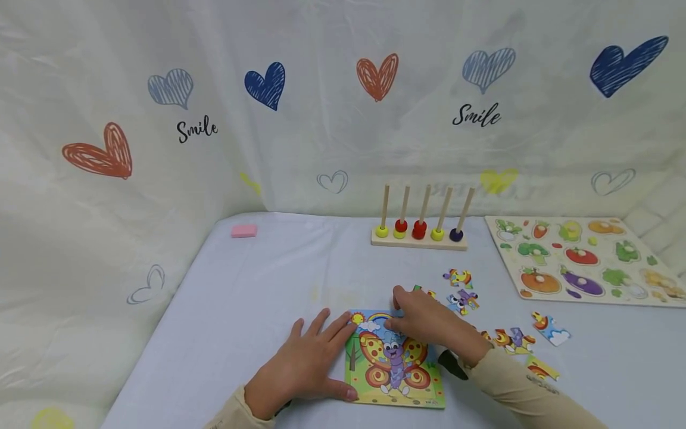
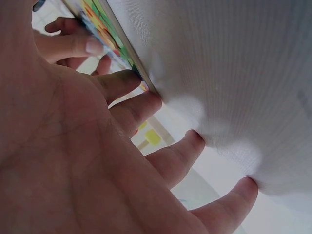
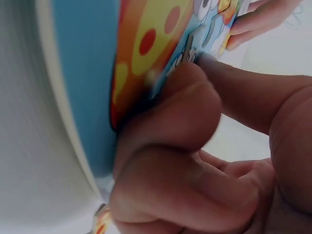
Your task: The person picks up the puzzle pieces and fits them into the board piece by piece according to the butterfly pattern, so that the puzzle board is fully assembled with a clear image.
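On a white cloth-covered table, a pink rectangular block lies near the far left corner. The left hand rests with fingers spread, its thumb on the near left corner of a flat square jigsaw board printed with a purple-bodied butterfly, and its index finger at that board's upper left. The jigsaw board lies toward the table's near edge. Along the far edge stands a pale wooden bead stand with five upright rods, bearing yellow, red and dark blue rings. The right hand bends over the jigsaw board's far right corner, fingers curled and thumb on the printed surface; whether it pinches a piece cannot be told. Loose multicoloured jigsaw pieces lie scattered rightward. A cream vegetable-picture board with pegs occupies the far right corner.
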The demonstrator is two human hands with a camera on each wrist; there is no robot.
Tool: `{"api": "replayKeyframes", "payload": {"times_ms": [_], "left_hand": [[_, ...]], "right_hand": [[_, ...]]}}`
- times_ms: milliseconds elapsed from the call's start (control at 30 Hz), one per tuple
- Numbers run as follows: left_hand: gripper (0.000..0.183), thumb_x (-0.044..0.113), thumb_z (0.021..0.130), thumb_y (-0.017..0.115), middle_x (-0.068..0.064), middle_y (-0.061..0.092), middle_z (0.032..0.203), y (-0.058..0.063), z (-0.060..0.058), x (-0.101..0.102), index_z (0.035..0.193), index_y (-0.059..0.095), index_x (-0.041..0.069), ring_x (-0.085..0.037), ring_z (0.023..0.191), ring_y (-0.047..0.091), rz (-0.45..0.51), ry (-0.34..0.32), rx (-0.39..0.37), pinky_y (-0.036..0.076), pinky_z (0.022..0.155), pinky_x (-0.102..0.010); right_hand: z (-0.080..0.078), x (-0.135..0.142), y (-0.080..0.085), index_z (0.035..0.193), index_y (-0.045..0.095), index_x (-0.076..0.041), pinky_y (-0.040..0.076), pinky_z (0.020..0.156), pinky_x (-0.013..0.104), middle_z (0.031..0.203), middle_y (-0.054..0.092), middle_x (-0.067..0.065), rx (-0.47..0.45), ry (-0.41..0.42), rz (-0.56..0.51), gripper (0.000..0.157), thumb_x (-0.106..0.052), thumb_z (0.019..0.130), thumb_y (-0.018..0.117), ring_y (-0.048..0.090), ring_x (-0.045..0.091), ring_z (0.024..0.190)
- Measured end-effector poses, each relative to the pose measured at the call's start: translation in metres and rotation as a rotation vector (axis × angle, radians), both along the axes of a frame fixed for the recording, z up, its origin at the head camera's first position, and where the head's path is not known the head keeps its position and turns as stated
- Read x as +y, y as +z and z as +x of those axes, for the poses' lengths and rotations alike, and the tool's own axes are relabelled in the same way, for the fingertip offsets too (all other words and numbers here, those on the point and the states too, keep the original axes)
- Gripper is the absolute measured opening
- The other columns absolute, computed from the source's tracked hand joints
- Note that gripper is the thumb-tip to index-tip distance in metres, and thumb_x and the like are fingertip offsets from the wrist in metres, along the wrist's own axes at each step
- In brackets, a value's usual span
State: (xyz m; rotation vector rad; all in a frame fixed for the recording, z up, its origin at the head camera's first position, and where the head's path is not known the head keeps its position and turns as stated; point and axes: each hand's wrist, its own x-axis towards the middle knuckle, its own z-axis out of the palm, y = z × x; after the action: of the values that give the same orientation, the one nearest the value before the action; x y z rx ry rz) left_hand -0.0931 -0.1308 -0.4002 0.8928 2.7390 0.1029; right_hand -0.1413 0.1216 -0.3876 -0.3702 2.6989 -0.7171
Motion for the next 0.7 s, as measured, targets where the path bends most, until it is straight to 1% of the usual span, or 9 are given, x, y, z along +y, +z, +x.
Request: {"api": "replayKeyframes", "payload": {"times_ms": [100,233,333,467,700], "left_hand": [[0.113,0.078,0.081,0.077,0.004,0.027,0.176,0.0,0.0,0.0,0.168,0.037,0.019,-0.037,0.158,0.026,-0.001,0.0,-0.004,0.035,0.112,-0.071],[0.113,0.077,0.081,0.078,0.004,0.027,0.176,0.0,-0.001,0.001,0.168,0.037,0.019,-0.038,0.159,0.025,0.0,0.004,-0.012,0.035,0.113,-0.072],[0.113,0.077,0.081,0.078,0.004,0.027,0.176,0.0,-0.001,0.001,0.168,0.037,0.019,-0.038,0.159,0.025,0.0,0.004,-0.01,0.034,0.113,-0.072],[0.113,0.077,0.08,0.078,0.003,0.028,0.176,0.0,-0.001,0.001,0.168,0.038,0.019,-0.038,0.158,0.026,0.005,0.004,-0.01,0.034,0.113,-0.072],[0.113,0.077,0.08,0.079,0.003,0.028,0.176,-0.001,0.0,0.001,0.168,0.038,0.018,-0.039,0.158,0.026,0.013,0.0,-0.007,0.034,0.112,-0.072]], "right_hand": [[0.001,0.004,0.001,0.108,0.061,-0.007,0.047,0.063,0.034,0.08,0.059,0.003,-0.004,0.004,-0.043,0.031,-0.028,0.098,0.081,0.055,0.017,0.069],[0.004,0.011,0.002,0.109,0.063,-0.007,0.044,0.058,0.033,0.075,0.06,0.002,-0.013,0.011,-0.128,0.028,-0.028,0.1,0.079,0.054,0.017,0.063],[0.007,0.015,0.001,0.11,0.065,-0.006,0.046,0.057,0.032,0.074,0.06,0.001,-0.007,0.012,-0.171,0.026,-0.026,0.1,0.079,0.055,0.017,0.061],[0.011,0.02,0.0,0.108,0.067,-0.006,0.049,0.058,0.031,0.075,0.063,-0.001,0.019,0.016,-0.21,0.023,-0.024,0.1,0.079,0.057,0.015,0.064],[0.019,0.034,0.0,0.108,0.068,-0.008,0.049,0.06,0.031,0.076,0.064,-0.004,0.08,0.016,-0.245,0.018,-0.022,0.101,0.076,0.057,0.015,0.067]]}}
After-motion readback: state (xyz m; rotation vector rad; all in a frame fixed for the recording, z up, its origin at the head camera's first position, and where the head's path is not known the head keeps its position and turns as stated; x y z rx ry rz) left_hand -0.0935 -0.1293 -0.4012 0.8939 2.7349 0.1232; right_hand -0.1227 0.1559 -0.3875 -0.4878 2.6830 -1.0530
